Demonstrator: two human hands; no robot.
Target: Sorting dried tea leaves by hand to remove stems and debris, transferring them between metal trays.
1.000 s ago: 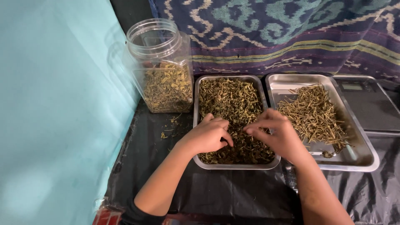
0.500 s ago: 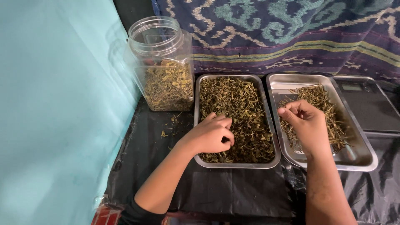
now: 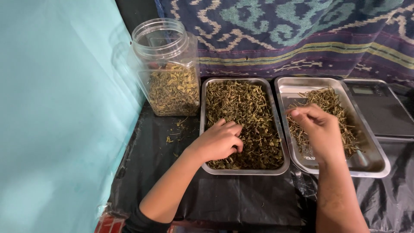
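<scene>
Under your left hand (image 3: 219,141) sits a steel tray (image 3: 206,125) heaped with dark green dried herb bits (image 3: 246,112). Your left fingers (image 3: 230,134) are curled together, tips pressed down into the near end of the heap; whether they pinch a piece I cannot tell. The tray's long axis runs straight away from those fingers, so most of the herb lies beyond them.

Beside it to the right, touching or nearly so, lies a second steel tray (image 3: 371,142) holding paler, stringy stems (image 3: 332,103). Your right hand (image 3: 320,129) hovers over this tray's middle, fingers (image 3: 298,113) bunched and pointing left, toward the first tray. They look closed, perhaps on a small stem, too small to be sure. The stems lie under and beyond these fingers, and this hand is the nearer one to them.

Beyond your left fingers and to their left stands an open clear plastic jar (image 3: 166,64), partly filled with leafy bits. Right of the second tray lies a flat dark scale (image 3: 379,108). Black plastic sheeting (image 3: 241,203) covers the worktop.
</scene>
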